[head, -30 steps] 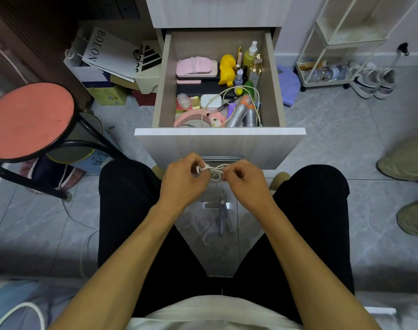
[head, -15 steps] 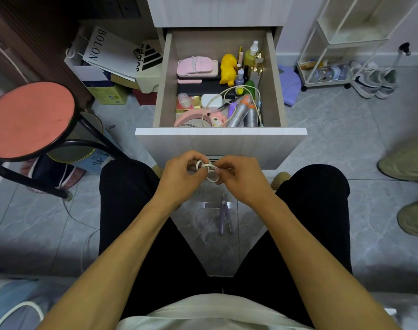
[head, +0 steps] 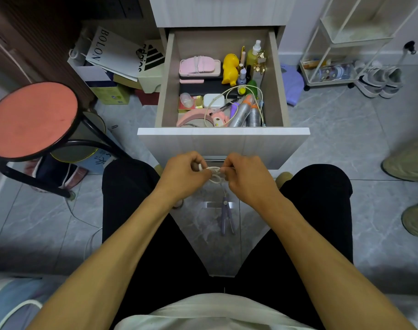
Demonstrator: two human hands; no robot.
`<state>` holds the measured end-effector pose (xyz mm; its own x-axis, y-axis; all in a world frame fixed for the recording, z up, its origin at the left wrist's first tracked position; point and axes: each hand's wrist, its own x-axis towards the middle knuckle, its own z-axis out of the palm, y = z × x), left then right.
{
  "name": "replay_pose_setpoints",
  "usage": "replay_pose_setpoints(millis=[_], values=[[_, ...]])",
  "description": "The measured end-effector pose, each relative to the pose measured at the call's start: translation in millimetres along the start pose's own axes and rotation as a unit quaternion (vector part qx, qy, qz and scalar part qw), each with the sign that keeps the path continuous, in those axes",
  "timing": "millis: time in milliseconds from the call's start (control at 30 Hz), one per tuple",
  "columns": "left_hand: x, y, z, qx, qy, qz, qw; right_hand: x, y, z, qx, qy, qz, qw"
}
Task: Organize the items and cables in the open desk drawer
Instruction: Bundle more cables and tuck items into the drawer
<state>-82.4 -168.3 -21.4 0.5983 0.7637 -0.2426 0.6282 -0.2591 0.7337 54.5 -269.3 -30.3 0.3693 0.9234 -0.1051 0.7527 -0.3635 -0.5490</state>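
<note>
- Right now I count two hands: my left hand [head: 184,173] and right hand [head: 247,177] each pinch one small white cable [head: 212,173], coiled, just in front of the open drawer [head: 223,133].
- One loose cream cable [head: 236,96], two silver spray cans [head: 247,114] and one yellow toy [head: 230,69] lie inside.
- One red stool [head: 32,120] stands on the grey tiled floor [head: 346,129].

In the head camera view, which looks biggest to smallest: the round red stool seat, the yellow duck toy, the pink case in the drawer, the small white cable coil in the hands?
1. Round red stool seat
2. Pink case
3. Yellow duck toy
4. Small white cable coil, partly hidden by the hands, so its rank against the duck is unsure.
</note>
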Motion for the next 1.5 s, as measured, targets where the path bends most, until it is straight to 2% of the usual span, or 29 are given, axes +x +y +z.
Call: replay_pose_setpoints(millis=[100, 167, 233, 300, 367, 467, 533, 633, 733, 867, 1000, 1133, 1233, 1367, 1433, 1500], values=[[0.6, 4.7, -3.8, 0.070, 0.001, 0.043, 0.997, 0.5, 0.1, -3.3, -0.014, -0.018, -0.011, 1.000], [2.1, 3.8, -1.0, 0.060, 0.005, 0.048, 0.997, 0.6, 3.0, -5.3, 0.010, -0.014, -0.006, 1.000], [6.0, -4.4, 3.4, 0.004, 0.022, 0.024, 0.999, 0.1, 6.1, -7.2, 0.047, -0.020, -0.002, 0.999], [6.9, -11.2, 6.3, -0.107, 0.029, -0.035, 0.993, 0.0, 8.7, -8.6, 0.065, -0.033, -0.021, 0.997], [5.3, -12.8, 10.3, -0.216, 0.014, -0.103, 0.971, -0.6, 10.8, -8.8, 0.054, -0.050, -0.041, 0.996], [3.3, -8.8, 17.1, -0.302, -0.004, -0.177, 0.937, -2.2, 13.8, -7.4, 0.039, -0.053, -0.052, 0.996], [4.9, -7.3, 19.2, -0.351, 0.013, -0.212, 0.912, -3.2, 13.5, -4.2, 0.024, -0.064, -0.068, 0.995], [9.1, -5.3, 21.0, -0.381, 0.030, -0.228, 0.896, -8.9, 14.2, 1.0, 0.064, -0.053, -0.083, 0.993], [9.6, 1.0, 20.2, -0.438, -0.010, -0.252, 0.863, -14.1, 19.1, 2.4, 0.142, 0.010, -0.066, 0.988], [10.5, 1.1, 20.0, -0.504, -0.014, -0.332, 0.797, -12.2, 16.7, 5.7, 0.120, -0.013, -0.078, 0.990], [9.3, 2.7, 30.7, -0.516, -0.010, -0.366, 0.774, -14.9, 19.3, 11.4, 0.082, -0.008, -0.067, 0.994], [8.7, 3.5, 36.5, -0.541, -0.005, -0.373, 0.754, -19.8, 20.4, 18.7, 0.092, 0.029, -0.065, 0.993], [11.0, 8.4, 39.8, -0.539, 0.001, -0.363, 0.760, -24.0, 23.9, 24.4, 0.111, 0.068, -0.053, 0.990], [17.0, 8.2, 38.8, -0.519, 0.033, -0.326, 0.789, -28.5, 28.6, 28.8, 0.210, 0.107, 0.012, 0.972], [18.9, 2.0, 36.0, -0.506, 0.045, -0.295, 0.809, -30.1, 29.6, 28.1, 0.326, 0.109, 0.070, 0.936], [17.4, -4.1, 32.5, -0.479, 0.027, -0.249, 0.841, -28.4, 29.7, 24.0, 0.461, 0.107, 0.120, 0.873]])
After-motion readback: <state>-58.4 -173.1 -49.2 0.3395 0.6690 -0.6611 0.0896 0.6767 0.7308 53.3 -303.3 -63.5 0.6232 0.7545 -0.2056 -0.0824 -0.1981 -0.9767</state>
